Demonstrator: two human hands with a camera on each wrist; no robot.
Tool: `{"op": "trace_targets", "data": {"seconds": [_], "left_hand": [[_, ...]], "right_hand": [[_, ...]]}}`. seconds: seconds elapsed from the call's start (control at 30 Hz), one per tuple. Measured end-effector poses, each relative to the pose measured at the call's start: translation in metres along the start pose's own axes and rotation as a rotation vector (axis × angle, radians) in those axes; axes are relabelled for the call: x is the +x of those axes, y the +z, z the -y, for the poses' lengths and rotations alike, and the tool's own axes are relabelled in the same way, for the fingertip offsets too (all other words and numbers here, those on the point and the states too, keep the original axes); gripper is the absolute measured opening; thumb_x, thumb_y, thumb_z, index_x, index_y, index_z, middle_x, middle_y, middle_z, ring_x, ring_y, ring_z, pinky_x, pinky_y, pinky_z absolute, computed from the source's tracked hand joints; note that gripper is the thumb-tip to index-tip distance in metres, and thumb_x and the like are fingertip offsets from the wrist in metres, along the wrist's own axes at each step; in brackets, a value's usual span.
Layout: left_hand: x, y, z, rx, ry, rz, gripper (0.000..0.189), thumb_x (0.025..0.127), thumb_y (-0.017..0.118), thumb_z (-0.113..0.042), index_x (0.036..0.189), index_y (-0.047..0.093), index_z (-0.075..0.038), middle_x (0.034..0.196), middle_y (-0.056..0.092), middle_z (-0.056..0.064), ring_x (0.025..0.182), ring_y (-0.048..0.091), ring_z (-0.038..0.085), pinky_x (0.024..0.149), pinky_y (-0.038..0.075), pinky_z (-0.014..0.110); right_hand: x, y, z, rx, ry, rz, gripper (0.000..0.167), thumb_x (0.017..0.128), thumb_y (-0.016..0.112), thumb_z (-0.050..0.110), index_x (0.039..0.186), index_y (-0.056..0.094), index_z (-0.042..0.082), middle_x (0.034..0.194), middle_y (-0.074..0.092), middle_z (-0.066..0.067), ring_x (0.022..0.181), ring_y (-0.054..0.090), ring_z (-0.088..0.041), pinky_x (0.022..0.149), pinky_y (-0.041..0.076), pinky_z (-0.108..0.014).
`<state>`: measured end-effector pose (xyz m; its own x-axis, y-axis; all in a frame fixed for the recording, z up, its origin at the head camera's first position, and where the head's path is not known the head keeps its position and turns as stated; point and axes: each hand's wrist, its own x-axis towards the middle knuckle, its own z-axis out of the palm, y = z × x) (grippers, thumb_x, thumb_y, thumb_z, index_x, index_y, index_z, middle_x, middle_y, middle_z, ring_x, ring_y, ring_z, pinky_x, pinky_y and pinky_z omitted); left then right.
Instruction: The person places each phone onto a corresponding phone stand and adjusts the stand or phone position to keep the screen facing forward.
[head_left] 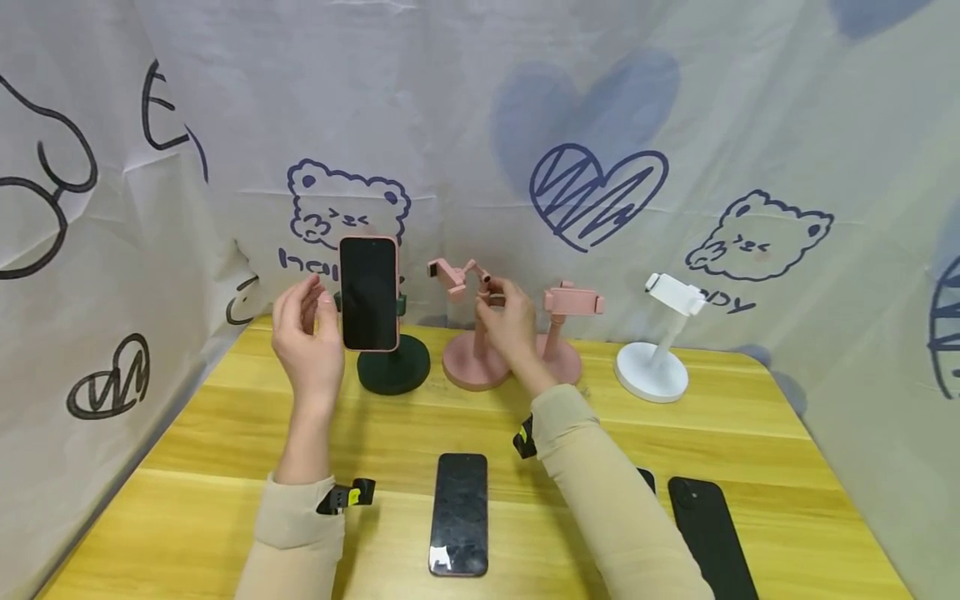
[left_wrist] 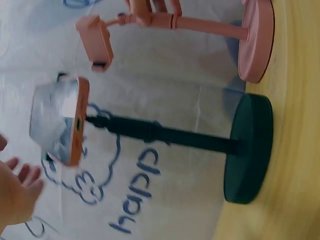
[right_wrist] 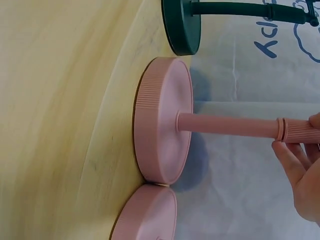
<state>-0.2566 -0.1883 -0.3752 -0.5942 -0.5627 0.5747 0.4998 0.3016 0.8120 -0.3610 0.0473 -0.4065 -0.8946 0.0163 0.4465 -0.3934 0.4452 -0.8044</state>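
Note:
A phone (head_left: 369,293) with a pink-orange edge stands upright in the clamp of a dark green phone stand (head_left: 394,367). To its left is my left hand (head_left: 309,333), fingers loosely bent and apart from the phone, as the left wrist view also shows with the hand (left_wrist: 19,192) below it. My right hand (head_left: 512,321) grips the upper pole of a pink phone stand (head_left: 474,362), whose clamp head (head_left: 450,277) is tilted to the left. In the right wrist view, fingers (right_wrist: 292,160) lie around the ribbed collar of the pole.
Right of the gripped stand is a second pink stand (head_left: 573,302), its base touching the first one's. A white stand (head_left: 652,373) is farther right. One phone (head_left: 459,515) lies at the table's front middle; a black phone (head_left: 708,533) and another, partly hidden by my right sleeve, lie right.

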Motion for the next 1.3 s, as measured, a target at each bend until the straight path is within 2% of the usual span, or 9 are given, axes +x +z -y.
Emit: {"op": "trace_targets", "data": {"seconds": [0.1, 0.2, 0.3, 0.4, 0.6, 0.73, 0.9, 1.1, 1.3], "left_hand": [[-0.004, 0.011, -0.007, -0.017, 0.232, -0.061, 0.029, 0.099, 0.059, 0.007, 0.127, 0.068, 0.007, 0.132, 0.061, 0.021, 0.126, 0.060, 0.031, 0.116, 0.044, 0.035], [-0.008, 0.024, -0.015, -0.004, 0.393, -0.045, 0.030, 0.096, 0.060, 0.010, 0.124, 0.069, 0.009, 0.133, 0.064, 0.022, 0.128, 0.059, 0.035, 0.115, 0.044, 0.037], [-0.015, 0.039, -0.021, -0.002, 0.477, 0.013, 0.030, 0.096, 0.060, 0.008, 0.124, 0.070, 0.007, 0.134, 0.066, 0.019, 0.129, 0.059, 0.035, 0.113, 0.046, 0.036], [-0.023, 0.051, -0.024, -0.004, 0.506, 0.089, 0.030, 0.099, 0.059, 0.004, 0.128, 0.069, 0.005, 0.138, 0.064, 0.017, 0.131, 0.059, 0.033, 0.113, 0.047, 0.037], [-0.039, 0.069, -0.024, 0.053, 0.417, 0.279, 0.037, 0.106, 0.053, 0.000, 0.142, 0.057, 0.007, 0.153, 0.051, 0.019, 0.143, 0.049, 0.032, 0.117, 0.043, 0.044], [-0.043, 0.078, -0.024, 0.114, 0.289, 0.397, 0.044, 0.110, 0.046, -0.004, 0.151, 0.043, 0.011, 0.163, 0.037, 0.022, 0.150, 0.039, 0.034, 0.119, 0.038, 0.049], [-0.041, 0.087, -0.023, 0.167, 0.107, 0.493, 0.050, 0.113, 0.039, -0.011, 0.159, 0.029, 0.009, 0.168, 0.024, 0.021, 0.154, 0.029, 0.036, 0.123, 0.031, 0.052], [-0.041, 0.094, -0.021, 0.173, -0.029, 0.516, 0.050, 0.115, 0.034, -0.013, 0.161, 0.027, 0.005, 0.167, 0.027, 0.023, 0.153, 0.031, 0.036, 0.123, 0.031, 0.052], [-0.045, 0.097, -0.017, 0.183, 0.017, 0.445, 0.039, 0.112, 0.040, -0.003, 0.148, 0.050, 0.006, 0.149, 0.052, 0.025, 0.136, 0.054, 0.037, 0.112, 0.047, 0.050]], "right_hand": [[-0.001, -0.001, -0.001, 0.009, -0.012, 0.021, 0.032, 0.098, 0.072, 0.009, 0.128, 0.066, -0.001, 0.122, 0.069, -0.016, 0.109, 0.071, -0.028, 0.091, 0.061, -0.037], [-0.002, -0.002, -0.001, 0.021, -0.017, 0.032, 0.032, 0.098, 0.072, 0.010, 0.128, 0.066, 0.000, 0.122, 0.069, -0.015, 0.109, 0.071, -0.028, 0.091, 0.061, -0.038], [-0.003, -0.005, -0.001, 0.027, -0.013, 0.043, 0.033, 0.098, 0.072, 0.010, 0.129, 0.066, 0.000, 0.123, 0.069, -0.015, 0.110, 0.071, -0.028, 0.091, 0.061, -0.038], [-0.004, -0.006, -0.001, 0.022, -0.012, 0.060, 0.033, 0.098, 0.072, 0.010, 0.129, 0.066, 0.000, 0.123, 0.070, -0.015, 0.111, 0.071, -0.028, 0.091, 0.061, -0.037], [-0.006, -0.008, 0.000, 0.022, -0.020, 0.088, 0.034, 0.097, 0.072, 0.009, 0.129, 0.067, -0.001, 0.123, 0.070, -0.017, 0.112, 0.072, -0.029, 0.091, 0.061, -0.038], [-0.007, -0.009, -0.001, 0.020, -0.041, 0.095, 0.035, 0.097, 0.073, 0.010, 0.129, 0.067, -0.001, 0.124, 0.071, -0.017, 0.112, 0.072, -0.030, 0.091, 0.061, -0.039], [-0.007, -0.009, -0.003, 0.014, -0.074, 0.112, 0.037, 0.097, 0.075, 0.014, 0.130, 0.067, -0.002, 0.125, 0.071, -0.018, 0.111, 0.072, -0.031, 0.093, 0.061, -0.041], [-0.008, -0.014, -0.004, 0.042, -0.062, 0.157, 0.041, 0.099, 0.074, 0.020, 0.134, 0.065, 0.000, 0.128, 0.069, -0.018, 0.114, 0.070, -0.031, 0.093, 0.061, -0.040], [-0.006, -0.015, -0.007, 0.046, -0.072, 0.169, 0.041, 0.101, 0.070, 0.013, 0.139, 0.062, -0.001, 0.135, 0.066, -0.020, 0.118, 0.068, -0.034, 0.097, 0.059, -0.042]]}}
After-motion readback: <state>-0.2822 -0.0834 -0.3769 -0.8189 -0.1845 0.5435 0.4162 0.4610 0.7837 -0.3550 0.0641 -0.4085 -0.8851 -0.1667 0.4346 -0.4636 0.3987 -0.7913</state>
